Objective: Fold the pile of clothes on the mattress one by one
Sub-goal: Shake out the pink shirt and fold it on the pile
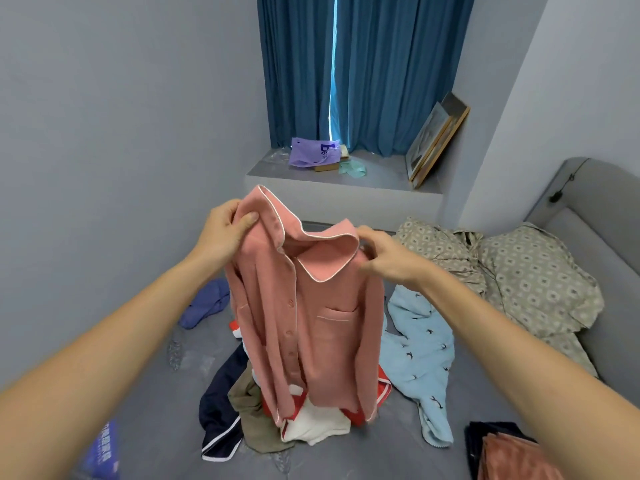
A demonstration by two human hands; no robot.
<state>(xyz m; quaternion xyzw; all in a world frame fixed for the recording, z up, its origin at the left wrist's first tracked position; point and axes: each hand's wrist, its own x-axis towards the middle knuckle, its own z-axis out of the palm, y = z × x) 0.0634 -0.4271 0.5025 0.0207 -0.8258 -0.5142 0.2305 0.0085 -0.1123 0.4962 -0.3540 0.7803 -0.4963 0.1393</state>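
A pink buttoned pyjama shirt [322, 327] with white piping and a chest pocket hangs upright in the air above the pile. My left hand [225, 230] grips its left shoulder beside the collar. My right hand [384, 254] pinches the right shoulder. Under the shirt, on the grey mattress [346, 459], lies the pile of clothes [256, 410]: a navy piece with white stripes, an olive one, a red one and a white one. A light blue patterned garment [422, 358] lies to the right of the pile, and a blue-purple garment [204, 306] lies to its left.
A folded stack with a pink piece [509, 455] sits at the bottom right. A patterned beige blanket [512, 271] and a grey headboard [588, 209] fill the right side. A blue packet [104, 448] lies at the bottom left. Beyond the bed, a window ledge holds a purple bag [311, 152] and picture frames [436, 140].
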